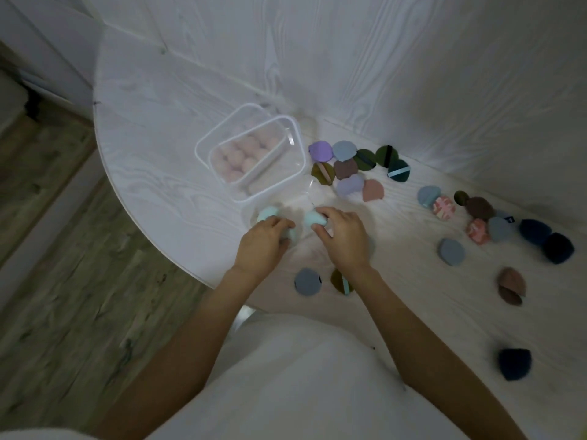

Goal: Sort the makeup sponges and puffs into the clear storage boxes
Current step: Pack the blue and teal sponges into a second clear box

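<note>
Two hands work together: left hand (pixel 262 239) and right hand (pixel 341 236) each curl fingers around mint sponges (pixel 313 219), likely boxing them by colour.

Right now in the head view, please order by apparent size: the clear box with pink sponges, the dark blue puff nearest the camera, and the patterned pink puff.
1. clear box with pink sponges, clearly the largest.
2. dark blue puff; it lies nearer the camera, which may enlarge it.
3. patterned pink puff, the smallest.

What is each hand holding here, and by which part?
Left hand grips a mint sponge at its near end; right hand pinches another mint sponge by its near side.
</note>
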A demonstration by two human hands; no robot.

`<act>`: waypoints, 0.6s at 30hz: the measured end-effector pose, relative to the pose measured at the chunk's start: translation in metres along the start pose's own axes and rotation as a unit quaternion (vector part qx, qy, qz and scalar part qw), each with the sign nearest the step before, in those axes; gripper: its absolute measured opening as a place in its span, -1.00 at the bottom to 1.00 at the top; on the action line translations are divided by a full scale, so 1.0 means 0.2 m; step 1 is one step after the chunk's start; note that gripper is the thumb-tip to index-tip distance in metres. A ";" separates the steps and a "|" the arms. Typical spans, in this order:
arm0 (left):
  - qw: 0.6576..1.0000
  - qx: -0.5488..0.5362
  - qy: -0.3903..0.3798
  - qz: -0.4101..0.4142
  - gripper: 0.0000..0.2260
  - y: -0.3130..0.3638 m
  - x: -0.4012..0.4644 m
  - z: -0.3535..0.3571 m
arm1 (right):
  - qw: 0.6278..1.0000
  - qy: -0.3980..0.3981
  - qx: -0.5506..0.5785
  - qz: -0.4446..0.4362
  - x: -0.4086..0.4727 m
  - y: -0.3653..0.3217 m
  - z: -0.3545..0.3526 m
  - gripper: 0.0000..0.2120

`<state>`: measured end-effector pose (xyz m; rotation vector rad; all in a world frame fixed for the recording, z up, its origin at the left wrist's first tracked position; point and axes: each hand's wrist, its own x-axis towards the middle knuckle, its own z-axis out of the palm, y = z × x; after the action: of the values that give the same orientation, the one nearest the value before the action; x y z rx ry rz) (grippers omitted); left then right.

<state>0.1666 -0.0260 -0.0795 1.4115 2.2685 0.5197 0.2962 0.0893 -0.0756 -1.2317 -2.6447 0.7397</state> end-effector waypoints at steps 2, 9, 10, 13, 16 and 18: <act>1.000 0.014 -0.006 0.005 -0.70 0.01 -0.02 0.00 | 0.999 0.024 -0.022 -0.002 -0.02 0.00 0.00 -0.70; 0.996 0.084 -0.016 0.016 -0.49 0.05 -0.15 0.05 | 0.995 0.055 -0.076 -0.017 -0.04 -0.01 -0.02 -0.72; 0.995 0.095 -0.010 0.018 -0.50 0.05 -0.16 0.06 | 0.995 0.055 -0.079 -0.021 -0.04 -0.01 -0.02 -0.72; 0.996 0.087 0.005 -0.009 -0.57 0.08 -0.13 0.06 | 0.994 0.047 -0.091 -0.028 -0.03 -0.01 -0.02 -0.75; 0.997 0.055 0.015 -0.045 -0.67 0.11 -0.10 0.03 | 0.994 0.036 -0.097 -0.024 -0.03 -0.01 -0.03 -0.74; 0.996 0.066 -0.002 -0.052 -0.71 0.10 -0.07 -0.01 | 0.995 0.029 -0.089 -0.017 -0.03 -0.01 -0.03 -0.73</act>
<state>0.1871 -0.0307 -0.0659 1.3434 2.3963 0.3388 0.3005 0.0858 -0.0692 -1.2249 -2.7244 0.4637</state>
